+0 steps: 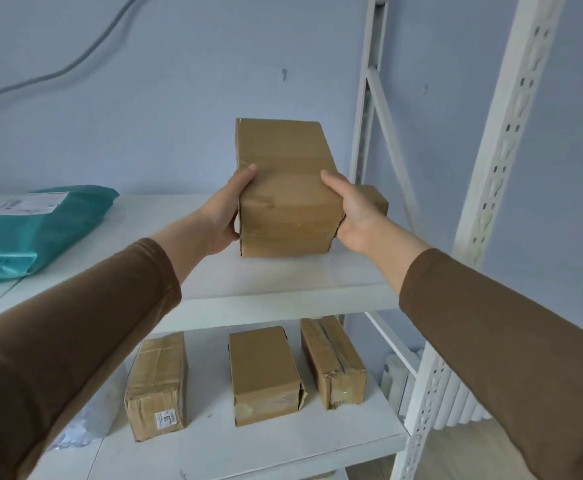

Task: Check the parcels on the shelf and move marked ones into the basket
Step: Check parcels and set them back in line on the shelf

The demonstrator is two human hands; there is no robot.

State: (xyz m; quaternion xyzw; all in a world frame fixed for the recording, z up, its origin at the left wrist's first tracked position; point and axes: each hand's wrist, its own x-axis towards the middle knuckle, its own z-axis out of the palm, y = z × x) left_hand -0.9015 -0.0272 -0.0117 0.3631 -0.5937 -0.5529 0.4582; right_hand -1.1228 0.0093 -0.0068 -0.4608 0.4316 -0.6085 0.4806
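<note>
As both hands closed on its sides, the left hand (226,216) and right hand (349,216) tilted a taped cardboard parcel (286,188) up off the upper shelf (283,271), apparently to check its faces for a mark; no basket was in view.

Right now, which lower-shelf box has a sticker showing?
The left box: a small white sticker sits on its front end. The middle box and right box show only cardboard and tape.
</note>
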